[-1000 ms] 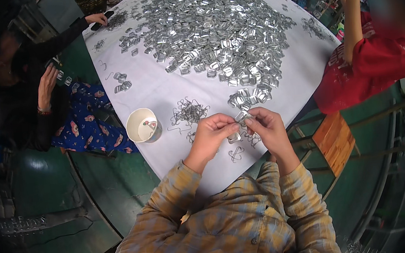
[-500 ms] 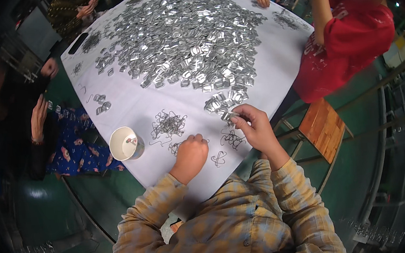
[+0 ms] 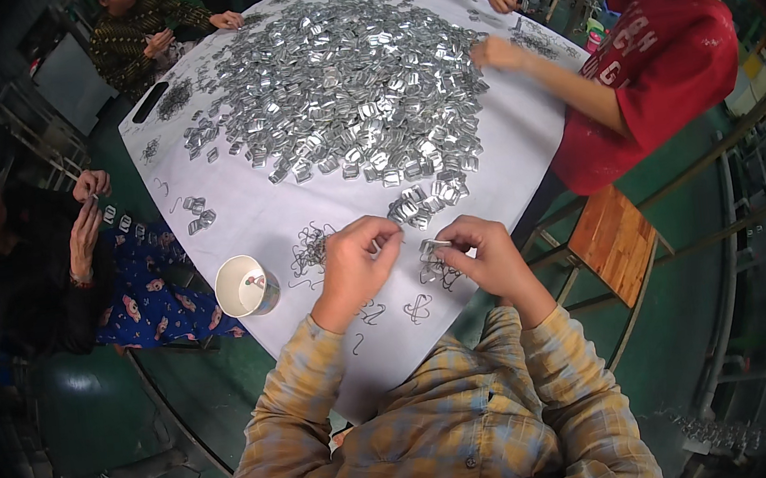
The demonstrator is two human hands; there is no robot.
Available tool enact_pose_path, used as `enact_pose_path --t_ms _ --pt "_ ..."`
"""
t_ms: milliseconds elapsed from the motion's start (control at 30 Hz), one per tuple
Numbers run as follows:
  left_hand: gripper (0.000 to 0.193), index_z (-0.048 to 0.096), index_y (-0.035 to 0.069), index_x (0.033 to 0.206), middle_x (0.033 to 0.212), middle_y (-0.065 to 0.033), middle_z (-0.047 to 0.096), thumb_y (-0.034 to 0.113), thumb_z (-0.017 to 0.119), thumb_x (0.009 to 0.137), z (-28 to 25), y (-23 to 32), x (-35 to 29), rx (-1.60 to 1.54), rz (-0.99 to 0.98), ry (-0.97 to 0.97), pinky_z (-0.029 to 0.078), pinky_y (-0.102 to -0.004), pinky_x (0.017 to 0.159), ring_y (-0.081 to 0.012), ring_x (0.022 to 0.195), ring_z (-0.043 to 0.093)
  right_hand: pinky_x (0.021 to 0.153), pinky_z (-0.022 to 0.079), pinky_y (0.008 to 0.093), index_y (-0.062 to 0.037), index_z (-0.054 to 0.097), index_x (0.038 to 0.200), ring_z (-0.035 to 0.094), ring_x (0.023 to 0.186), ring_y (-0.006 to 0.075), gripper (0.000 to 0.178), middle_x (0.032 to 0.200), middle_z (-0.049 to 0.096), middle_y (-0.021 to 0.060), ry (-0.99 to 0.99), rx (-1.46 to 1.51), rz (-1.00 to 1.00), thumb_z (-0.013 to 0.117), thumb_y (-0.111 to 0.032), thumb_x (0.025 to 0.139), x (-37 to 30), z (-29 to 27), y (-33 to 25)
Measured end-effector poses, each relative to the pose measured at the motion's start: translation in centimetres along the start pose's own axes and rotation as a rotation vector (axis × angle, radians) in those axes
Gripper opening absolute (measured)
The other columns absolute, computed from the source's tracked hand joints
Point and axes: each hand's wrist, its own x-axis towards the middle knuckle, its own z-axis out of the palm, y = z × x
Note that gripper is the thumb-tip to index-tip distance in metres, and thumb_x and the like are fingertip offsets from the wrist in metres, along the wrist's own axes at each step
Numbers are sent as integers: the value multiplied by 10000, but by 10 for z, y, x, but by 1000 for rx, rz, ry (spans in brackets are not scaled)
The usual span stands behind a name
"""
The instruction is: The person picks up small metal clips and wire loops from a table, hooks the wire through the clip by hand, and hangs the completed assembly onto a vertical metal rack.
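My right hand (image 3: 489, 256) pinches a small silver metal buckle (image 3: 431, 250) between thumb and fingertips. Close by on its left, my left hand (image 3: 356, 265) has thumb and forefinger brought together; what lies between them is too small to make out. A little cluster of the same buckles (image 3: 430, 199) lies just beyond both hands. Thin S-shaped wire hooks (image 3: 311, 246) are heaped beside my left hand, partly covered by it. More hooks (image 3: 448, 277) lie under my right hand, and a few loose hooks (image 3: 418, 307) rest nearer to me.
A large heap of silver buckles (image 3: 349, 93) covers the middle of the white table (image 3: 258, 201). A paper cup (image 3: 241, 287) stands at the left edge. Several co-workers sit around; a red-shirted person's arm (image 3: 563, 85) reaches to the heap. A wooden stool (image 3: 614, 238) is at right.
My left hand has risen from the hooks toward my right hand, fingers pinched. My right hand has drawn slightly nearer with a buckle. The red-shirted person's arm has come down to the heap.
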Motion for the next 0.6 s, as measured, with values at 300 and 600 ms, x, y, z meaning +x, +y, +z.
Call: enact_pose_path --t_ms 300,600 --pt "44 643 3 764 713 -100 649 7 656 722 7 14 -4 2 169 -69 467 -289 553 -215 634 631 569 453 360 12 627 846 588 628 299 125 744 583 134 -42 -254 -138 679 -46 750 -5 8 -12" --pt "47 647 3 755 700 -92 645 -9 655 710 13 16 -6 -11 95 -4 458 -280 539 -165 599 602 585 461 374 7 629 840 588 637 307 131 751 579 132 -5 -296 -174 684 -47 733 -3 16 -11"
